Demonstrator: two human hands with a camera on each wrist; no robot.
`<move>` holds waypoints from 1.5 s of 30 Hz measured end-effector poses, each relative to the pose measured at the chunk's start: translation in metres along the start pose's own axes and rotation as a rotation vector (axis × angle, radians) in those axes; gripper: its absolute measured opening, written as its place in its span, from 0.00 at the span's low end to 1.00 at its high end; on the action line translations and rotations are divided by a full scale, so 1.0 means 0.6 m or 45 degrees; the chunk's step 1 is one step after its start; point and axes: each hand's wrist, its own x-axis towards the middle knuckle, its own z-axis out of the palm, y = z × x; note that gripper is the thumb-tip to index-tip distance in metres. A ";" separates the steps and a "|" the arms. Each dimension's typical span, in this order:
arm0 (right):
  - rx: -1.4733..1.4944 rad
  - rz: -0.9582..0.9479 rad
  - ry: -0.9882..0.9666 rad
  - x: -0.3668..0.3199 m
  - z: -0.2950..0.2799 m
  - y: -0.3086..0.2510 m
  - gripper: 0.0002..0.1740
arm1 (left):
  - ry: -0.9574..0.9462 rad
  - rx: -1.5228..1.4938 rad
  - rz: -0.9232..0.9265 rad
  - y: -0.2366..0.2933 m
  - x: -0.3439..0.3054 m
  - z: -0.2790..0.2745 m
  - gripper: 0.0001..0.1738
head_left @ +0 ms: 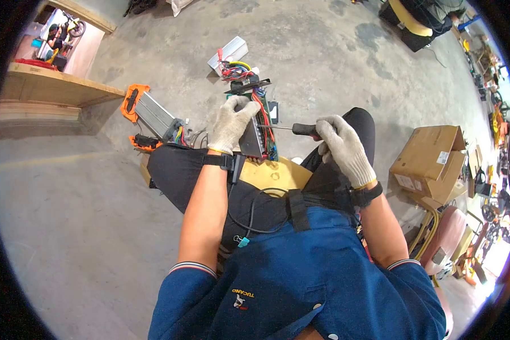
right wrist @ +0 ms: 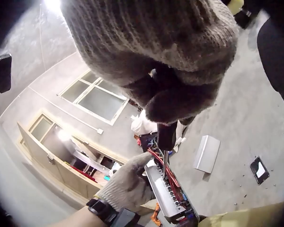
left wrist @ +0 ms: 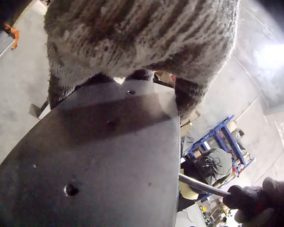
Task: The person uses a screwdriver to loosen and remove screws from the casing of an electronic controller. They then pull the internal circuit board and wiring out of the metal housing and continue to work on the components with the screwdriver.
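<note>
My gloved left hand (head_left: 230, 123) grips the upper end of a circuit board assembly with a flat metal plate (head_left: 251, 141) along one side. In the left wrist view, screw holes show in this plate. Red wires (head_left: 263, 113) run down the green circuit board (right wrist: 185, 201), beside a row of small components. In my gloved right hand (head_left: 343, 147) is a screwdriver (head_left: 305, 130) with a black handle, held from the right. Its metal shaft reaches across to the component row, and the tip is hidden among the wires and parts. Coloured wires (head_left: 236, 69) bunch at the assembly's far end.
A silver metal housing (head_left: 232, 54) lies on the concrete floor beyond the wires. To the left sits a finned metal box (head_left: 157, 115) beside orange-and-black parts (head_left: 133, 103). A yellow surface (head_left: 275, 174) lies between my legs. At right stands a cardboard box (head_left: 428, 161).
</note>
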 end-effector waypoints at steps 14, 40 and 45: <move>-0.463 -0.757 0.197 0.007 0.005 -0.004 0.22 | 0.027 0.197 0.003 0.056 -0.029 0.002 0.36; -0.043 0.033 -0.056 0.010 -0.011 -0.034 0.20 | 0.016 0.112 -0.030 0.040 -0.016 0.007 0.32; -0.267 -0.531 -0.070 0.025 -0.018 0.018 0.23 | 0.023 0.144 -0.043 0.045 -0.019 0.006 0.32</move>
